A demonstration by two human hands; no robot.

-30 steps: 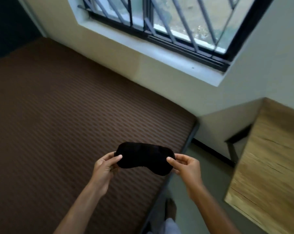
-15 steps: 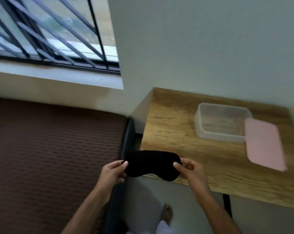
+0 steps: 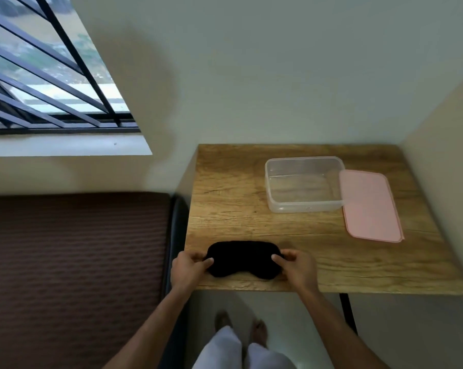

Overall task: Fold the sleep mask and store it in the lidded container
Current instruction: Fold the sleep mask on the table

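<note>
at the near edge of a wooden counter (image 3: 251, 217), a black sleep mask (image 3: 242, 258) lies flat and unfolded, its long side running left to right; a second ago it was held up in the air over a brown bed, and half a second ago it hung just short of the counter's edge; now it rests on the wood, so the carrying appears done and the folding can begin, though no fold has been made yet; the left hand (image 3: 186, 269) pinches the mask's left end, thumb on top and fingers (image 3: 208, 261) closed on the fabric; the right hand (image 3: 299, 267) pinches the right end the same way, its fingers closed on the cloth; neither hand is spread open; farther back and to the right, well apart from the mask, a clear plastic container (image 3: 303, 207) stands open and looks empty; its pink lid (image 3: 370, 206) lies flat on the counter, touching the container's right side; the brown bed (image 3: 76, 262) lies to the left, below a barred window (image 3: 52, 83).
</note>
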